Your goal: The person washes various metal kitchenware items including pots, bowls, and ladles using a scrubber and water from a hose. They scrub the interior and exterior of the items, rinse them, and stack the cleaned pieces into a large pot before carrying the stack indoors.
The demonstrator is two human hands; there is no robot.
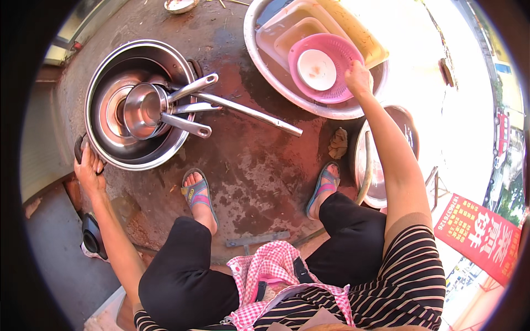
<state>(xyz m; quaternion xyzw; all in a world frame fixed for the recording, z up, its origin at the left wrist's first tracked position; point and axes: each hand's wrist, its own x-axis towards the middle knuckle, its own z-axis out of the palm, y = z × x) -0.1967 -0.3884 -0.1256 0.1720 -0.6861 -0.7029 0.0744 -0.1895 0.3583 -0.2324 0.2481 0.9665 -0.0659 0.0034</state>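
My left hand grips the dark side handle of a large stainless steel pot at the left. Inside it rest several steel ladles or small pans, their handles leaning over the rim, along with a long metal tube handle. At the upper right, my right hand holds the rim of a pink plastic colander. A white bowl sits in the colander. Beneath it stands a wide metal basin that also holds a yellowish plastic tub and a pale tray.
A round metal pan with a hose across it stands by my right leg. A crumpled brown cloth lies on the wet floor. A small bowl is at the top, a red sign with writing at the right.
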